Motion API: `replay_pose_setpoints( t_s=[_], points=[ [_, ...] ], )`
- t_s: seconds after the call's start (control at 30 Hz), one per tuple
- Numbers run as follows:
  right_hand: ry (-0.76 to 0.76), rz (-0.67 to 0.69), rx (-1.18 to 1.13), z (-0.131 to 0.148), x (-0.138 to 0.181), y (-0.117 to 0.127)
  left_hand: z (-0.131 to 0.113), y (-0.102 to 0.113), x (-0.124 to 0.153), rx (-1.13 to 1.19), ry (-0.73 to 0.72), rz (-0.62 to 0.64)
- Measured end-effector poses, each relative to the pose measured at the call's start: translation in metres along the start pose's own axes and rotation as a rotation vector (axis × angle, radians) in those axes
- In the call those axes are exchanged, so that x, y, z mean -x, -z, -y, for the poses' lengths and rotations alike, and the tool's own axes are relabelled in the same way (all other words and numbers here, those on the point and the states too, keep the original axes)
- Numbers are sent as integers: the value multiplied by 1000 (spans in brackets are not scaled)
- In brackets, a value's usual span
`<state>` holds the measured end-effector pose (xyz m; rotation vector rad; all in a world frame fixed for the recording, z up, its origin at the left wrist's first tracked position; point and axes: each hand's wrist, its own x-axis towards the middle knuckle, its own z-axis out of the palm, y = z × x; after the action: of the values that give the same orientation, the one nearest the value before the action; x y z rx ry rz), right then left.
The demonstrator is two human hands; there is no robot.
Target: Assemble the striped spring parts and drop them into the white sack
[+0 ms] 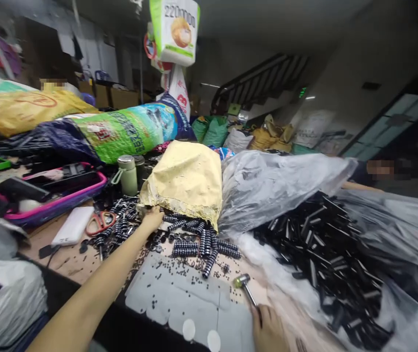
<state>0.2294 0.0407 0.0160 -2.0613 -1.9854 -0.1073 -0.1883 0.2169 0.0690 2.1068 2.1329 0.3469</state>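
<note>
My left hand (153, 218) reaches forward to the mouth of a pale yellow sack (187, 178), its fingers closed at the sack's lower left edge; the fingertips are partly hidden. Dark ribbed cylindrical parts (186, 249) lie in a heap in front of that mouth. My right hand (270, 328), low in the view, is closed round the handle of a small mallet (247, 288) with a yellow-green face. The mallet's head rests over the worktop beside a grey mat (194, 303) strewn with tiny dark pieces.
Right of the sack, a clear plastic bag (285, 181) spills black tubular parts (326, 254). To the left are orange-handled scissors (101, 223), a white power bank (73, 226), a green flask (127, 175) and a pink-rimmed basket (55, 201). A green printed sack (128, 129) lies behind.
</note>
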Motion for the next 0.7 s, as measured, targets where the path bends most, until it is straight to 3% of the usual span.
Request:
replay_pose_setpoints(
  t_s=[0.13, 0.3, 0.37, 0.47, 0.57, 0.7],
  points=[
    [-61, 42, -52, 20, -19, 10, 2, 5, 13, -17, -34, 6],
    [-114, -50, -171, 27, -100, 28, -13, 26, 63, 201, -31, -24],
    [-151, -66, -181, 21, -139, 30, -27, 36, 94, 325, -44, 26],
    [-221, -50, -223, 10, -182, 28, -52, 45, 136, 378, -86, 211],
    [-272, -10, -310, 3, -195, 26, -74, 39, 161, 379, -142, 343],
    [-272, -22, -475, 2, -176, 32, -96, 18, 165, 503, -156, 273]
  ],
)
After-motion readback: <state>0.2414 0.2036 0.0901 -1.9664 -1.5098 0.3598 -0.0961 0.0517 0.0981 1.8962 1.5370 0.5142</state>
